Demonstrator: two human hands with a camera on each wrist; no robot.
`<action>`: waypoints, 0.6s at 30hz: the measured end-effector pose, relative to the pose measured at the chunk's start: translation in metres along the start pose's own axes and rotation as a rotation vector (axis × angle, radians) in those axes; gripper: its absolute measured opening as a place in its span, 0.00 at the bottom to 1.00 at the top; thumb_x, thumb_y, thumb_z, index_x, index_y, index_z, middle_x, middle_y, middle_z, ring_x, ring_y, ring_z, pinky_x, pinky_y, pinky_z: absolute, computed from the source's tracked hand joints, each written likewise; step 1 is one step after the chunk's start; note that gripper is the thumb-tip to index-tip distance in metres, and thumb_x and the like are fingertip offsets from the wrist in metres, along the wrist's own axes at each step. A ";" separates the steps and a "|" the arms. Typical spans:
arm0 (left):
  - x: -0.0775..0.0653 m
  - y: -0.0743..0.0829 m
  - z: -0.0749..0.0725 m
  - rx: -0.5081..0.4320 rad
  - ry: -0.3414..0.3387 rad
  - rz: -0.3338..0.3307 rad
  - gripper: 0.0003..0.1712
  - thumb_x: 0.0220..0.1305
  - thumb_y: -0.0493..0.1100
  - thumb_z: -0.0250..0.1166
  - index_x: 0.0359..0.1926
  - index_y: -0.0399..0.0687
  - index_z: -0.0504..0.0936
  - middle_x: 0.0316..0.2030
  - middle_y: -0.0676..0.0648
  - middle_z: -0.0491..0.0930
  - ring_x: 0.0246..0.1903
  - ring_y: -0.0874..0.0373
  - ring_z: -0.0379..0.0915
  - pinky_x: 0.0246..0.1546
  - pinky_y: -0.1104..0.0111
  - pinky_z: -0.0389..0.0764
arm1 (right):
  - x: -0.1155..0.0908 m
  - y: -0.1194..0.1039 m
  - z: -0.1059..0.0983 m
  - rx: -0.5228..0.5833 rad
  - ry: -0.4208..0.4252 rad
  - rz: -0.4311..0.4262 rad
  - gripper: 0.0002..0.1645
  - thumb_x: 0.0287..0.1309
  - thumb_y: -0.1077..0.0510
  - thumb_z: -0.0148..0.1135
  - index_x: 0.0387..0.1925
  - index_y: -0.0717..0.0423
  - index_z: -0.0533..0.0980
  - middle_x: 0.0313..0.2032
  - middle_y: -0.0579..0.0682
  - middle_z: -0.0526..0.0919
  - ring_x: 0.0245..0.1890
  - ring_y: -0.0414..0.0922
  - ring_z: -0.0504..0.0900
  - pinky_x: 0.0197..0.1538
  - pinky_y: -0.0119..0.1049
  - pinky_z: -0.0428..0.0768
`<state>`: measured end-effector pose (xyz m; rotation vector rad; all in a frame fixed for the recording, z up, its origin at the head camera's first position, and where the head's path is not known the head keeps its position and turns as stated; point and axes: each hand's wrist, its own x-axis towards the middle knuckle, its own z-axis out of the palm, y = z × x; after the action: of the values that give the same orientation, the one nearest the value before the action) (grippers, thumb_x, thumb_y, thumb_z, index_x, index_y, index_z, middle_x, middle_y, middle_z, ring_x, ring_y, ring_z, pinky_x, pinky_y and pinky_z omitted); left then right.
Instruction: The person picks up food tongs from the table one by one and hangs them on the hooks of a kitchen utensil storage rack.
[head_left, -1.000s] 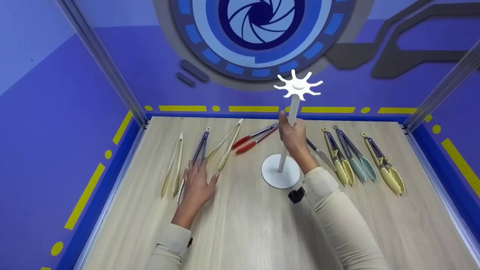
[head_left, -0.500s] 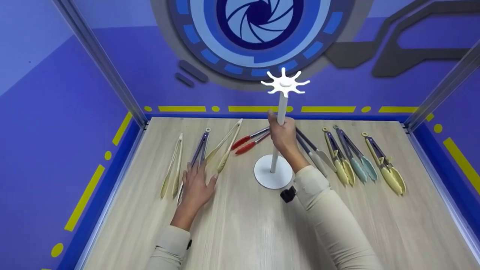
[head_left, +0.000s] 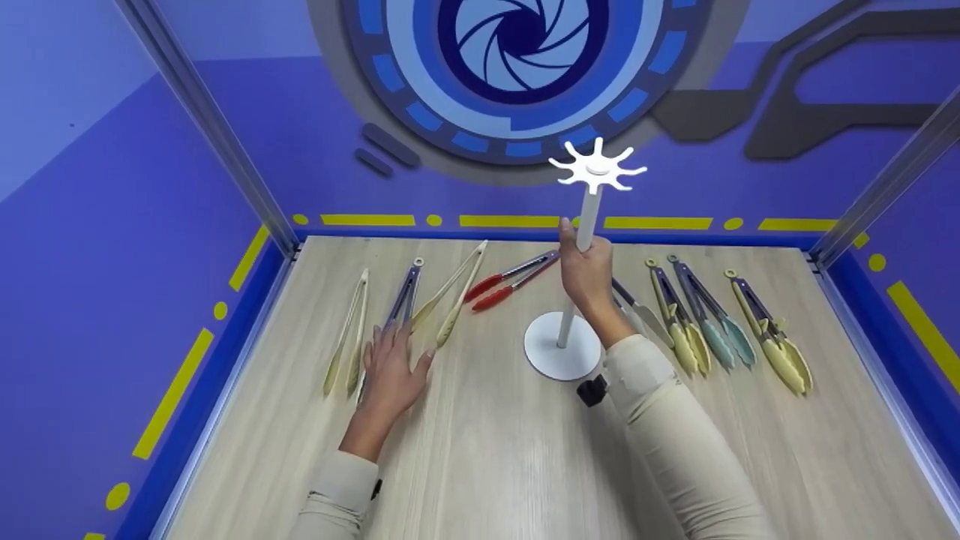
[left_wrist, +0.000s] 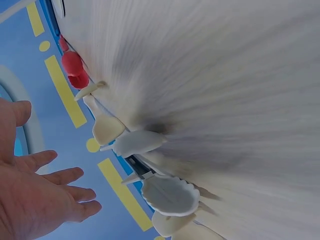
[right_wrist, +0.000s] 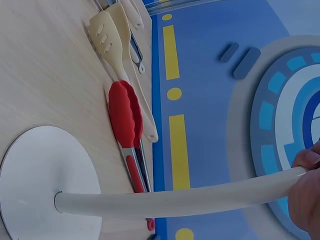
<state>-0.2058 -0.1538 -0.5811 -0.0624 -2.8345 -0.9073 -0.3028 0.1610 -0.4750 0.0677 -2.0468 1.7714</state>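
My right hand (head_left: 588,277) grips the pole of a white stand (head_left: 562,346) with a round base and a ring of curved hooks on top. The right wrist view shows the pole (right_wrist: 175,201) rising from the base, with fingers around it at the right edge. My left hand (head_left: 393,371) is spread palm down over grey-handled tongs (head_left: 405,289), covering their lower part. In the left wrist view its fingers (left_wrist: 65,176) are extended and hold nothing. Beige tongs lie on either side of it, one pair (head_left: 358,322) to the left, another (head_left: 455,311) to the right.
Red-tipped tongs (head_left: 499,289) lie behind the stand. Partly hidden by my right arm are grey tongs (head_left: 651,321). Farther right lie yellow tongs (head_left: 681,330), teal-tipped tongs (head_left: 718,330) and another yellow pair (head_left: 780,349). Blue panels (head_left: 285,172) enclose the wooden table (head_left: 480,465).
The stand in my right hand shifted left by half a second ago, then back right to about where it was a second ago. My left hand stays nearly still.
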 end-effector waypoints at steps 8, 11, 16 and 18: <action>0.004 -0.006 -0.004 0.042 -0.047 -0.049 0.38 0.76 0.53 0.63 0.78 0.41 0.67 0.78 0.27 0.63 0.82 0.23 0.47 0.81 0.31 0.47 | 0.002 0.000 -0.019 -0.080 0.025 0.027 0.31 0.80 0.51 0.55 0.15 0.46 0.63 0.10 0.34 0.59 0.13 0.35 0.56 0.20 0.30 0.52; 0.006 -0.010 -0.006 0.039 -0.047 -0.077 0.36 0.78 0.50 0.61 0.79 0.40 0.67 0.79 0.25 0.61 0.82 0.22 0.46 0.82 0.32 0.46 | 0.001 0.001 -0.023 -0.070 0.019 0.035 0.31 0.80 0.49 0.56 0.15 0.46 0.64 0.11 0.35 0.61 0.13 0.35 0.58 0.20 0.30 0.53; 0.007 -0.018 -0.008 0.070 -0.025 -0.114 0.33 0.80 0.48 0.59 0.77 0.35 0.68 0.78 0.25 0.61 0.82 0.23 0.47 0.82 0.33 0.49 | -0.001 0.000 -0.028 -0.034 -0.035 0.035 0.33 0.79 0.42 0.57 0.15 0.45 0.63 0.12 0.36 0.63 0.14 0.36 0.60 0.19 0.32 0.56; 0.007 -0.020 -0.007 0.073 -0.012 -0.112 0.33 0.80 0.48 0.59 0.76 0.33 0.69 0.77 0.24 0.62 0.81 0.23 0.49 0.81 0.33 0.50 | -0.002 0.001 -0.031 -0.023 -0.051 0.033 0.33 0.79 0.41 0.57 0.15 0.45 0.64 0.12 0.37 0.64 0.14 0.37 0.61 0.19 0.32 0.56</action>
<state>-0.2137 -0.1746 -0.5855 0.1017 -2.9042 -0.8269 -0.2924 0.1902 -0.4734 0.0728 -2.1154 1.7825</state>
